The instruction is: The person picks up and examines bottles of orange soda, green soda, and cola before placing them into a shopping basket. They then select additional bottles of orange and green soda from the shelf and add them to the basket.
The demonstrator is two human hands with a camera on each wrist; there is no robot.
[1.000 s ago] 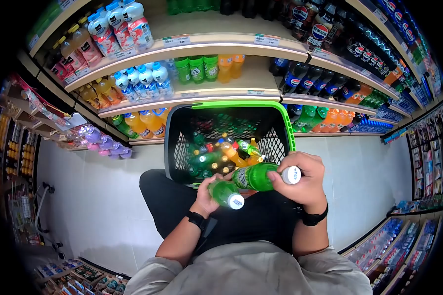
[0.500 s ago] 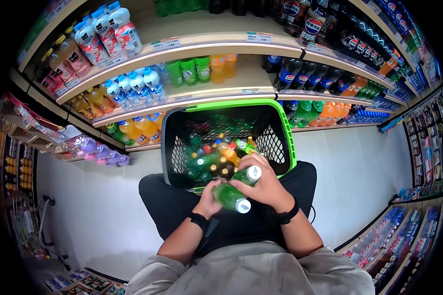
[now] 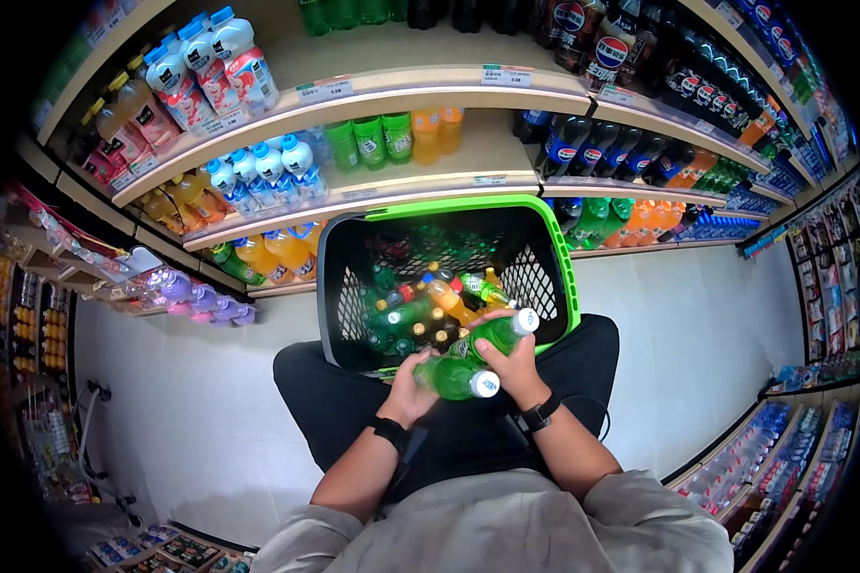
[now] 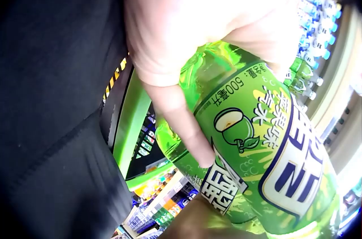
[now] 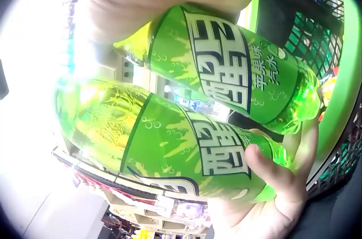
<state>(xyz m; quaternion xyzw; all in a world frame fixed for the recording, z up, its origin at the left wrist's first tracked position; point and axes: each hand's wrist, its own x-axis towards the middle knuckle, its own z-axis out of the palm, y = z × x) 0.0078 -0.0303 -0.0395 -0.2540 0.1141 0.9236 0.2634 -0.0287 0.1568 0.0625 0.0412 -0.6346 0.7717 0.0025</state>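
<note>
Two green apple-soda bottles with white caps lie side by side over the basket's near edge, tilted with caps toward the person. My left hand [image 3: 411,393] grips the nearer bottle [image 3: 457,378] around its base end, thumb across the label in the right wrist view. The farther bottle [image 5: 218,61] is held in my right hand [image 3: 518,368], near its cap end. In the left wrist view the left hand [image 4: 186,30] is washed out by glare above the green label [image 4: 243,120]. Below the hands stands a black basket with a green rim [image 3: 566,277], with several drink bottles inside.
Shelves of drinks curve behind the basket, with green tubs [image 3: 370,140], orange bottles [image 3: 437,134] and dark cola bottles [image 3: 591,148]. Purple-capped bottles [image 3: 196,291] hang at the left. The person's dark-clothed knees [image 3: 301,392] flank the basket on the pale floor [image 3: 201,411].
My right hand has come left and inward with its bottle, from the basket's right front corner to beside the other bottle. The left hand keeps its bottle, its cap turned slightly more to the right.
</note>
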